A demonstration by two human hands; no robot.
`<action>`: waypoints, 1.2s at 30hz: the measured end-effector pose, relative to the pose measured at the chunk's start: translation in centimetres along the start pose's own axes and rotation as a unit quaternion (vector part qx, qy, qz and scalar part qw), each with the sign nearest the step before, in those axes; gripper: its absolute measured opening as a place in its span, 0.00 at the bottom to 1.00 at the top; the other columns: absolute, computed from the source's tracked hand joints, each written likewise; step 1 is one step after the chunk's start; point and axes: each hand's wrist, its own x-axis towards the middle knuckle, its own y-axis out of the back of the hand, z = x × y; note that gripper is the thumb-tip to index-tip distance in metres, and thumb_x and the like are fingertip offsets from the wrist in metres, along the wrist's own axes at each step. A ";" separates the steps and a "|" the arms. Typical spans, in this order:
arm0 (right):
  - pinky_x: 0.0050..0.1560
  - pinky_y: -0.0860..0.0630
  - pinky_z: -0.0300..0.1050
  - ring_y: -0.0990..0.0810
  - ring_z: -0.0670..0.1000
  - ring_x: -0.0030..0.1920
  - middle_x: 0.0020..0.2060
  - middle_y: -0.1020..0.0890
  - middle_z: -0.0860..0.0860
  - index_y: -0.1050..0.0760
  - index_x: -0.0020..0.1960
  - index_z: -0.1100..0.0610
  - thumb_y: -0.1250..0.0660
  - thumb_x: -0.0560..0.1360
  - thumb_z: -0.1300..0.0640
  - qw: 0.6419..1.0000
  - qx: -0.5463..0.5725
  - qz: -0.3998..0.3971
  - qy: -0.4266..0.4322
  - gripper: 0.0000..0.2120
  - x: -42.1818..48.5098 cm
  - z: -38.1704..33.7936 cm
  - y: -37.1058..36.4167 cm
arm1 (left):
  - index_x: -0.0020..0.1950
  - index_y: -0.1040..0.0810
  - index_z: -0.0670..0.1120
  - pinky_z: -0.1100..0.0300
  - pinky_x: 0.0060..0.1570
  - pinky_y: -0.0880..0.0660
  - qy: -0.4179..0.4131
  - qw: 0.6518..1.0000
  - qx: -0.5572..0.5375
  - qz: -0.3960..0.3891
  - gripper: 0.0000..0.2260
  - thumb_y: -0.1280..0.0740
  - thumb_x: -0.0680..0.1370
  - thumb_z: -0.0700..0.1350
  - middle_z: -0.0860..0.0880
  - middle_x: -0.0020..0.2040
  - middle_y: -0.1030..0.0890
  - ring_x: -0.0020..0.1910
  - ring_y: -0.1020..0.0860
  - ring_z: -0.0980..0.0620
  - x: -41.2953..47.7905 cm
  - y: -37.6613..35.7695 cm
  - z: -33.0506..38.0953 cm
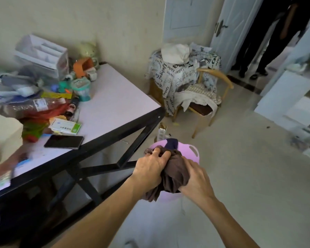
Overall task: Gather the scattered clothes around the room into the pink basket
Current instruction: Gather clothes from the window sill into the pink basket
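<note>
In the head view, both hands meet on one bundle. The left hand (151,169) is clenched around the top and near side of a brown garment (175,174), with its fingers curled over the crown. The right hand (197,178) grips the other side, fingers tucked under the folds.

The pink basket (193,151) sits on the floor directly below and just beyond the hands, so the move to come looks like a straight drop with no reach to either side. The bundle's long axis runs roughly upright and its loose tail hangs toward the basket's near rim. Both hands are equally close.

The garment is soft, matte and heavily creased, bunched into a lump. The basket is smooth plastic, round, with a slot handle in its far rim. A dark blue cloth (171,143) already lies in it, beyond the left hand's knuckles.

Left of the hands, the bench (115,97) has a pale top on a black metal frame. Far ahead of the right hand, pale clothes (195,97) hang over a wooden chair (224,81), probably next to be gathered.
</note>
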 end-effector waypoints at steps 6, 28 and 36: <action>0.55 0.24 0.49 0.20 0.56 0.54 0.55 0.19 0.51 0.28 0.66 0.50 0.36 0.67 0.39 1.000 -0.014 0.004 -0.020 0.30 7.1 3.3 -1.5 | 0.71 0.45 0.53 0.44 0.53 0.22 0.008 0.999 -0.047 -0.003 0.28 0.34 0.76 0.45 0.42 0.69 0.33 0.58 0.25 0.39 7.7 -0.6 -2.2; 0.56 0.26 0.58 0.23 0.60 0.57 0.57 0.22 0.57 0.25 0.63 0.57 0.22 0.63 0.66 0.976 0.022 -0.106 0.190 0.30 21.3 -0.7 -8.3 | 0.75 0.46 0.49 0.46 0.60 0.27 0.259 0.942 -0.143 0.159 0.33 0.34 0.75 0.41 0.43 0.70 0.38 0.63 0.32 0.41 4.6 1.3 -7.1; 0.56 0.30 0.51 0.26 0.58 0.55 0.53 0.22 0.56 0.23 0.58 0.59 0.26 0.65 0.70 0.853 0.174 -0.191 0.453 0.22 12.0 -20.0 -11.9 | 0.74 0.42 0.47 0.45 0.49 0.25 0.535 0.780 -0.038 0.323 0.32 0.36 0.72 0.38 0.41 0.67 0.35 0.56 0.30 0.38 -16.2 5.5 -8.4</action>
